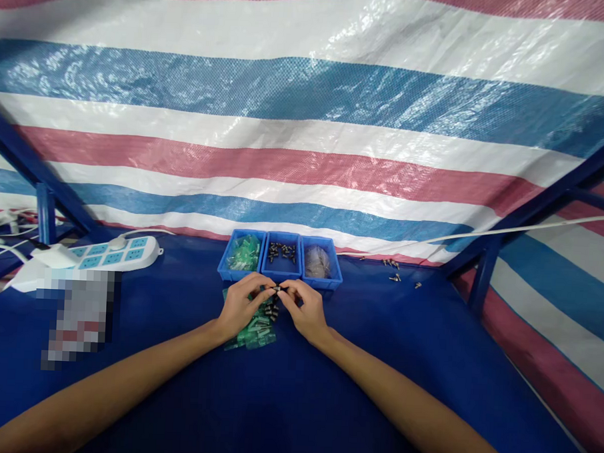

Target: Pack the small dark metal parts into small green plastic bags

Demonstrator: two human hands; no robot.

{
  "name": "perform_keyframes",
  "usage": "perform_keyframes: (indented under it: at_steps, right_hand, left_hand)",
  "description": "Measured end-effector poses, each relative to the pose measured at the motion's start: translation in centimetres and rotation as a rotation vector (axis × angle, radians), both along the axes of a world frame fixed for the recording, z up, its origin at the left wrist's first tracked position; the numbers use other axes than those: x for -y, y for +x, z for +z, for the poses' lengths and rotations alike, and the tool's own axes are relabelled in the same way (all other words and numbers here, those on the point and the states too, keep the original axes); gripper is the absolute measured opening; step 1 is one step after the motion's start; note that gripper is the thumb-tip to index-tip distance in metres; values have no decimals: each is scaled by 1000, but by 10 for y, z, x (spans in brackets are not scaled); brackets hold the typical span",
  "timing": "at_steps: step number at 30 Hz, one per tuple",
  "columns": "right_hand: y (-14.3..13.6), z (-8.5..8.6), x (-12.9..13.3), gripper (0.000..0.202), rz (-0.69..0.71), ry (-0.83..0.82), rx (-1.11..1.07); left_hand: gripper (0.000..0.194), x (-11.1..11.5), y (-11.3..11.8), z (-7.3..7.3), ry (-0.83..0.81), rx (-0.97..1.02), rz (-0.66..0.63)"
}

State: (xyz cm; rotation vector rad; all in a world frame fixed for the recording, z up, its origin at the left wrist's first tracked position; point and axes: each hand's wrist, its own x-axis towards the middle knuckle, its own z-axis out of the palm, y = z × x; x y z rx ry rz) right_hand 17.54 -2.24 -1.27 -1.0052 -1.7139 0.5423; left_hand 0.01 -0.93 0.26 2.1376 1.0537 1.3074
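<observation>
Between thumbs and forefingers of the left hand and the right hand, a small dark part with a pale metallic glint; both hands pinch it, one from each side, fingers curled, tips nearly meeting; its finer shape too small to read; bare forearms slant in from the lower corners; just below the fingers, a loose heap of dark, stubby parts, metal-bright in places; against it, partly behind the left hand, translucent green packets, thin and flat-edged.

Just beyond the fingertips, three open-topped plastic bins in a row; left bin with glossy green pieces, middle bin with scattered dark metal parts, right bin with a greyish, filmy mass; farther right, a few loose metal bits on the smooth blue table; a thin white cable runs out to the right; well left, a white power strip, round-ended, light-blue socket panels; behind everything, a woven plastic sheet, striped red, white and blue, shiny, rippled; slanting blue bars flank it.
</observation>
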Motion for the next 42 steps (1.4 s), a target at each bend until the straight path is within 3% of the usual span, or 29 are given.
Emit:
perform_keyframes:
  at_steps: [42]
  right_hand:
    - [-1, -3, -1, 19, -7, 37, -16]
  left_hand:
    - [18, 1, -1, 0, -43, -15, -13]
